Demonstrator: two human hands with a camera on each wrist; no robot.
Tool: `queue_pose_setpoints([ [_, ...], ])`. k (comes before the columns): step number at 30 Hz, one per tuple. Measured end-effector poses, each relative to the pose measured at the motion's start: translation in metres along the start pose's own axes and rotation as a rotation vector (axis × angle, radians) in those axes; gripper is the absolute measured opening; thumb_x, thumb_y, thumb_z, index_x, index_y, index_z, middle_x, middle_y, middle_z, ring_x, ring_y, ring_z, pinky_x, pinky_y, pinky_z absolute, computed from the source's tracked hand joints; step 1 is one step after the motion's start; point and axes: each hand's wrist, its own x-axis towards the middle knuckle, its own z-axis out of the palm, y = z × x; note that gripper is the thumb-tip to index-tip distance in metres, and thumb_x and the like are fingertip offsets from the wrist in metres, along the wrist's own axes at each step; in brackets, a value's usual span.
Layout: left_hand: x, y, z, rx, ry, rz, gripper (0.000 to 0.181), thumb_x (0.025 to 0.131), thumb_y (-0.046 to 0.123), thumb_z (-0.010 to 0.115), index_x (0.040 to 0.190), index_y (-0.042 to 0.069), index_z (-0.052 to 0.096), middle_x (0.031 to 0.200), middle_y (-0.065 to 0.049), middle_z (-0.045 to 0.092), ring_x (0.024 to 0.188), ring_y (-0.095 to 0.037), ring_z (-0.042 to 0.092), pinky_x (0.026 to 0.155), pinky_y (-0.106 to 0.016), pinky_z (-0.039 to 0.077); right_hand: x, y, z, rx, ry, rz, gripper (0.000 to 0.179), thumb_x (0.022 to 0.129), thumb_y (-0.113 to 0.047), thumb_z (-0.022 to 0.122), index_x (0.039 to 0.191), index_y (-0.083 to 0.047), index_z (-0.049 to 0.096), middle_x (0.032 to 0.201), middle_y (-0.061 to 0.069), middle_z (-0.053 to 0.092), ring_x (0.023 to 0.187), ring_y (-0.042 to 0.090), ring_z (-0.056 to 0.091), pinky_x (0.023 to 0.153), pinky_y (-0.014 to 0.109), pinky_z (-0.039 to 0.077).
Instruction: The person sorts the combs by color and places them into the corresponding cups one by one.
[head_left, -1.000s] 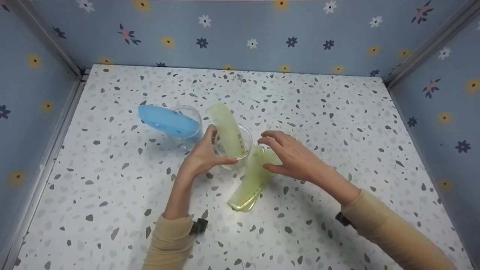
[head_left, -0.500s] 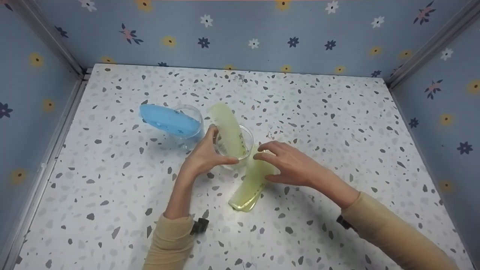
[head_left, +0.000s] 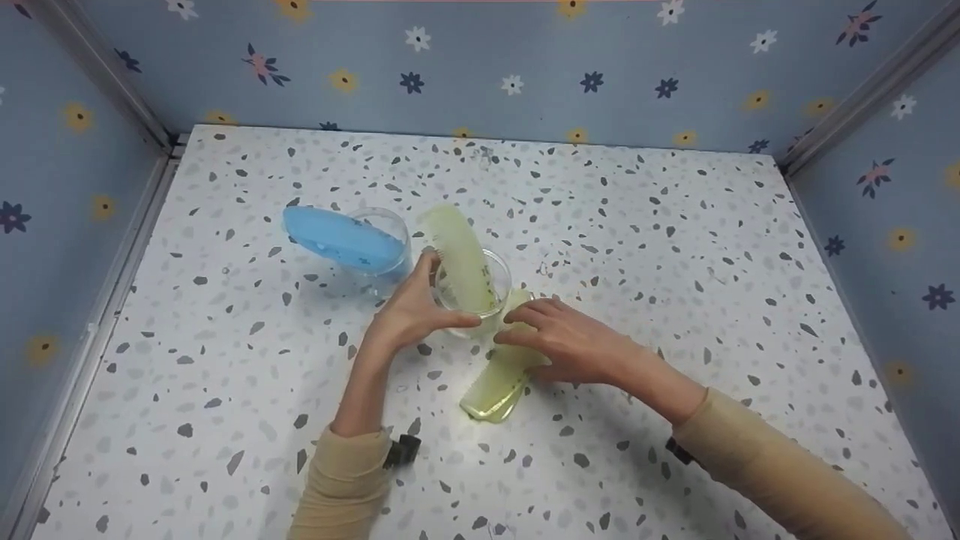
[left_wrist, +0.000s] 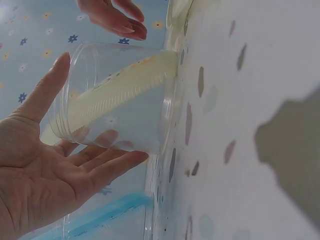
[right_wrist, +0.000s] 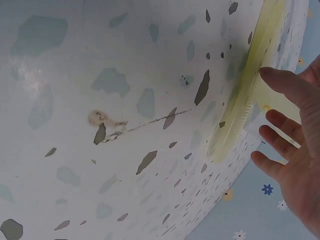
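My left hand [head_left: 407,313] holds a clear plastic cup [left_wrist: 135,122] upright on the table, thumb on one side and fingers on the other. A pale yellow-green comb [head_left: 459,251] leans inside that cup, its upper end sticking out past the rim. Just right of the cup, more yellow-green combs [head_left: 491,386] lie overlapping on the tabletop. Over them is my right hand [head_left: 574,341], fingers spread and bent slightly. In the right wrist view its thumb is at the edge of a comb [right_wrist: 245,95], with the other fingers apart from it; contact is hard to tell.
A second clear cup [head_left: 388,217] stands to the left, with a blue comb [head_left: 341,238] slanting out of it. The speckled white table [head_left: 675,247] is bounded by blue flowered walls [head_left: 480,67] at the back and both sides.
My right hand has moved left and a little nearer to me, lowering over the combs on the table. The left hand and the cup have stayed in place.
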Motion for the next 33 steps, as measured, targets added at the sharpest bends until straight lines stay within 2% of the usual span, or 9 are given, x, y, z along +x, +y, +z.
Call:
queue_pose_setpoints([
  [6,0.001,-0.002,0.001,0.003,0.001,0.006,0.118,0.070,0.041,0.093,0.161,0.020,0.021,0.170,-0.013,0.026,0.154,-0.038,0.033,0.124,-0.058,0.033,0.004,-0.004,0.004,-0.023,-0.028,-0.014,0.064,0.080,-0.017,0.088,0.139,-0.025,0.063,0.141,0.005,0.062,0.133,0.029,0.056,0.117,0.051,0.045],
  [11,0.001,-0.003,0.001,-0.012,-0.001,0.011,0.118,0.070,0.040,0.094,0.160,0.019,0.021,0.169,-0.014,0.028,0.153,-0.039,0.034,0.123,-0.059,0.034,0.006,-0.006,0.008,-0.041,-0.020,-0.030,0.060,0.080,-0.008,0.084,0.134,-0.025,0.066,0.133,0.005,0.066,0.127,0.027,0.060,0.114,0.050,0.047],
  [20,0.000,-0.002,0.000,-0.010,0.006,0.006,0.115,0.070,0.041,0.094,0.159,0.022,0.023,0.169,-0.014,0.030,0.152,-0.039,0.037,0.122,-0.059,0.036,0.008,-0.008,0.012,-0.031,-0.026,-0.005,0.059,0.077,-0.007,0.086,0.132,-0.024,0.069,0.125,0.005,0.065,0.117,0.026,0.063,0.114,0.046,0.046],
  [33,0.001,-0.001,0.000,-0.003,0.001,0.006,0.112,0.070,0.041,0.094,0.157,0.022,0.025,0.168,-0.014,0.030,0.152,-0.039,0.037,0.122,-0.059,0.036,0.006,-0.006,0.011,-0.032,-0.047,0.015,0.065,0.075,-0.008,0.087,0.134,-0.025,0.066,0.127,0.002,0.064,0.121,0.026,0.060,0.113,0.046,0.048],
])
